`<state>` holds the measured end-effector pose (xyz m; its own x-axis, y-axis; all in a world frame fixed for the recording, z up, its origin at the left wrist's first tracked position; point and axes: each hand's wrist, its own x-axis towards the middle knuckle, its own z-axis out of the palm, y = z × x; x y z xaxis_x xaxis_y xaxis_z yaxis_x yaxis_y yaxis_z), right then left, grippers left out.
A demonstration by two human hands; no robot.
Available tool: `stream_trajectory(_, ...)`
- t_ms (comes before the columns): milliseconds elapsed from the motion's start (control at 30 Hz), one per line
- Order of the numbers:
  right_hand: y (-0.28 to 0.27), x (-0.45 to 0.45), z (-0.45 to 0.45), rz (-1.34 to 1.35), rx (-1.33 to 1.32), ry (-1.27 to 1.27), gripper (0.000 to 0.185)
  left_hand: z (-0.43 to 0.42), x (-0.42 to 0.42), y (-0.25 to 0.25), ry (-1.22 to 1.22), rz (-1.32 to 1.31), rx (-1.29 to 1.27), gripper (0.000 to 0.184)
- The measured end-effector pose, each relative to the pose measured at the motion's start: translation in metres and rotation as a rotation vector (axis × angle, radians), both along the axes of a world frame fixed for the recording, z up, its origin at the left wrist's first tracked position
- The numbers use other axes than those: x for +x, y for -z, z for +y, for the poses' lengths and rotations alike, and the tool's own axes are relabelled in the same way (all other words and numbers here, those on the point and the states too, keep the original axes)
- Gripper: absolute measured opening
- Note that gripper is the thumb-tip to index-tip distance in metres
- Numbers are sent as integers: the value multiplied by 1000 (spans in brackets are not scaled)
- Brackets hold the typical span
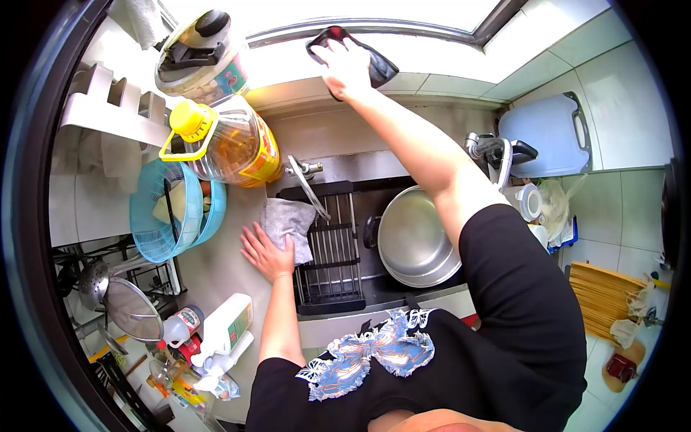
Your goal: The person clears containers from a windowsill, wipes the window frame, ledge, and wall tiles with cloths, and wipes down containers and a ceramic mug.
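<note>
My right hand (346, 70) reaches up to the white window sill, its fingers pressed on a dark cloth (383, 68) with a reddish patch near its top edge. My left hand (267, 253) lies on the steel counter beside the sink, fingers spread. Its thumb side touches a folded grey cloth (287, 219) that overlaps the edge of a black drying rack (330, 266) over the sink. Right of the rack, a large metal pot (415, 234) with a dark handle sits in the sink.
A big oil bottle (234, 140) with a yellow cap and blue baskets (160, 230) stand on the left. A tap (502, 155) and a blue cutting board (545, 135) are on the right. Several bottles, including a white one (228, 324), crowd the lower left.
</note>
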<state>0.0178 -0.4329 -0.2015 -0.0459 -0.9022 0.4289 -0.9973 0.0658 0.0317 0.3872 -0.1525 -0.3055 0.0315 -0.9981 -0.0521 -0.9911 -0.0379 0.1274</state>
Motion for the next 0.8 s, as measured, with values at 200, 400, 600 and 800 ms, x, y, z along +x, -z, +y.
stream_trajectory(200,-25,-93,22,-84,123,-163,50,0,-1,-6,-6,28,10,99)
stream_trajectory(400,-11,-160,40,-210,-151,240,33,-5,-1,-7,-10,30,3,100)
stream_trajectory(600,22,9,-29,-122,-278,-87,32,-5,-1,-6,-4,54,-9,98)
stream_trajectory(800,12,50,-69,-116,-18,-147,41,-7,-1,-7,-3,57,-24,95)
